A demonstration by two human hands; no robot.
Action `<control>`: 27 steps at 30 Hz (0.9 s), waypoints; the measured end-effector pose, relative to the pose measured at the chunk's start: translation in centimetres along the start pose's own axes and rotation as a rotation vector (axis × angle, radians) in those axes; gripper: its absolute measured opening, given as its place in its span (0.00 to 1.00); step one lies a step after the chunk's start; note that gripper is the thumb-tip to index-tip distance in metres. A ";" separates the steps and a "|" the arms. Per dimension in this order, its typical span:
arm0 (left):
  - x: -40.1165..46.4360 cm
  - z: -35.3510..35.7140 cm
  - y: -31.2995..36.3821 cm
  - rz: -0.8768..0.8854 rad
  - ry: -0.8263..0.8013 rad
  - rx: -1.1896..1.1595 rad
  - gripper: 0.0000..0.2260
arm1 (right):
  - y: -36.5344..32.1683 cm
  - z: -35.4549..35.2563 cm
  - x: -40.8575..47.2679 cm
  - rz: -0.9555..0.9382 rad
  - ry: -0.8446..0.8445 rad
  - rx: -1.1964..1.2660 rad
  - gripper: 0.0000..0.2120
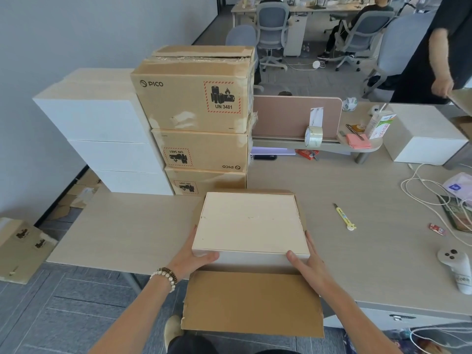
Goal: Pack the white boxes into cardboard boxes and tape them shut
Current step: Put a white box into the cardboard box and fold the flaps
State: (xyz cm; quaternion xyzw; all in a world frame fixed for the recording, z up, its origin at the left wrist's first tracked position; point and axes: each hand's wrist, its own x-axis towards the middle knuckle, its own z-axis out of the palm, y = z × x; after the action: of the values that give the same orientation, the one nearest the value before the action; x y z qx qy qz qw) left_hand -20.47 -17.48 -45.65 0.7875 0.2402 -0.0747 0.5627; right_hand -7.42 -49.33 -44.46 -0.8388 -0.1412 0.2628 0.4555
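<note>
Head view: both hands (196,254) hold white box (250,223) flat, upright.

I'm in an open office: long desks (370,190), swivel chairs (270,29) with people seated behind, a desk divider (293,116), grey carpet tiles (76,302), cables (421,185).

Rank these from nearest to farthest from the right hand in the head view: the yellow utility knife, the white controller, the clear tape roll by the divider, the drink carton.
From the right hand:
1. Yellow utility knife, on the table just beyond and right of the hand.
2. White controller, at the table's right edge.
3. Clear tape roll, on the shelf at the divider.
4. Drink carton, farther back and right on that shelf.
</note>
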 end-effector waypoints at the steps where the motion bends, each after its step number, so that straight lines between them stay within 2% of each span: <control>1: 0.2 -0.1 -0.3 -0.006 0.004 0.005 0.55 | -0.1 0.0 0.0 -0.002 -0.002 -0.002 0.36; 3: 0.2 0.0 -0.2 -0.021 0.012 0.026 0.57 | 0.0 0.1 0.0 -0.001 -0.004 -0.015 0.35; 4: 0.1 0.2 0.0 -0.016 0.016 0.050 0.54 | 0.2 0.1 0.1 -0.004 -0.003 -0.028 0.35; 8: 0.2 0.8 0.0 0.029 0.027 0.142 0.34 | 1.0 0.4 0.7 -0.006 0.007 -0.111 0.40; 11: 1.1 0.9 -0.9 0.021 0.022 0.233 0.26 | 1.3 0.9 1.1 0.026 -0.007 -0.164 0.34; 17: 1.3 1.3 -2.0 0.059 0.027 0.307 0.28 | 2.0 0.9 1.3 0.018 -0.016 -0.223 0.33; 20: 1.3 1.0 -2.0 0.055 0.051 0.239 0.29 | 2.2 0.9 1.5 0.007 -0.008 -0.265 0.34; 23: 1.2 0.5 -1.8 0.051 0.149 0.158 0.28 | 2.4 0.6 1.9 -0.009 0.002 -0.304 0.35; 27: 1.5 -0.6 -1.6 -0.058 0.329 0.009 0.24 | 3.1 -0.6 2.6 0.003 0.071 -0.308 0.32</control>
State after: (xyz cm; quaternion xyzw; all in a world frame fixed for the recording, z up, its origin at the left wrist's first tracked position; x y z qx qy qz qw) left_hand -20.01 -16.11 -47.35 0.7845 0.3513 0.0379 0.5097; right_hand -4.94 -50.22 -47.60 -0.9077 -0.1625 0.2087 0.3259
